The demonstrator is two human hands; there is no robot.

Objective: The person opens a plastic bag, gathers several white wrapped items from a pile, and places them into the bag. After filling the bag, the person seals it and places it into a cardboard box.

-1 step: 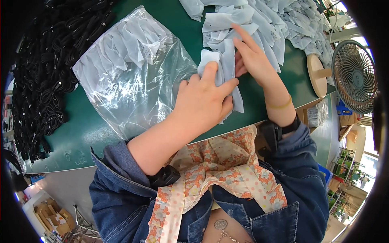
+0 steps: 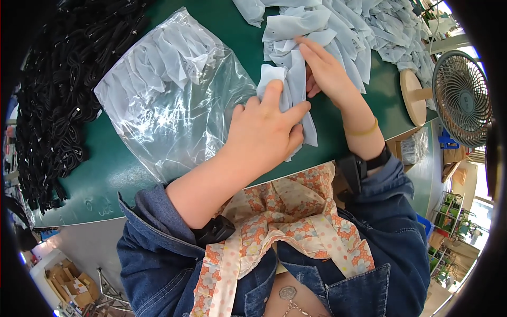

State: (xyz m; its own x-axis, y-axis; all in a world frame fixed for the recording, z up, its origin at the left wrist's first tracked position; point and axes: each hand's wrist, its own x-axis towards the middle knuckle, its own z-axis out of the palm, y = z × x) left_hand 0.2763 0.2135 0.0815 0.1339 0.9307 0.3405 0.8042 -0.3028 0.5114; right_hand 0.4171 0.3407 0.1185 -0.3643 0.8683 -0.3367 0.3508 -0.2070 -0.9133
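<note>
My left hand point(image 2: 266, 124) presses down on a small bunch of frosted pale-grey plastic pouches point(image 2: 272, 73) at the table's near edge. Its fingers spread across them, and part of its grip is hidden beneath the palm. Just to the right, my right hand point(image 2: 328, 76) is open, its fingers stretched along the side of an overlapping row of the same pouches point(image 2: 296, 25). Left of my hands lies a large clear plastic bag point(image 2: 174, 113), with a row of frosted pouches point(image 2: 158, 58) inside its far end.
Bundled black cables point(image 2: 58, 105) cover the left of the green table point(image 2: 100, 185). More frosted pouches point(image 2: 398, 31) are heaped at the far right. A round fan point(image 2: 465, 100) on a wooden base point(image 2: 412, 99) stands at the right edge. Cardboard boxes point(image 2: 71, 285) sit at lower left.
My right hand has shifted very slightly left and away from me along the pouches. My left hand stays in place.
</note>
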